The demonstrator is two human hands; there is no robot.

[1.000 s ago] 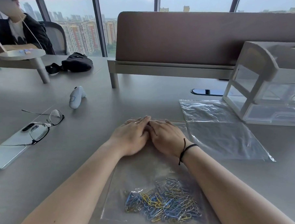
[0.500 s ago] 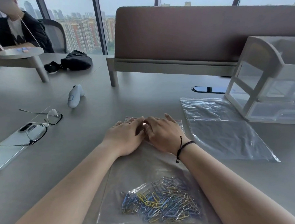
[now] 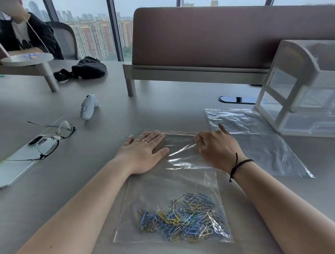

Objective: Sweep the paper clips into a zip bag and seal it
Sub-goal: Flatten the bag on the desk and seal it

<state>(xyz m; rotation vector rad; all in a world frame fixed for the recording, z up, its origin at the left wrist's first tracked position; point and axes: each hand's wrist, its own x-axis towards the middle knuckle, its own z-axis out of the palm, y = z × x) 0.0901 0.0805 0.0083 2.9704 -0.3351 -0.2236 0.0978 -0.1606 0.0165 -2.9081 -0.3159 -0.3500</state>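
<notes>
Grey desk [image 3: 162, 108], brown divider [image 3: 216, 34], daylit city windows [image 3: 93, 34].

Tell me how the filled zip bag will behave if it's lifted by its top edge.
The zip bag looks like thin, wrinkled film, so it will probably hang limp. The paper clips, heaped at the bottom, would likely weigh that end down and shift. The glossy plastic may be slippery.

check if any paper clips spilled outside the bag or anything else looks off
Nothing stands out. The paper clips all lie inside the zip bag, none loose on the table. The left hand presses it flat; the right hand works at its zip edge.
</notes>
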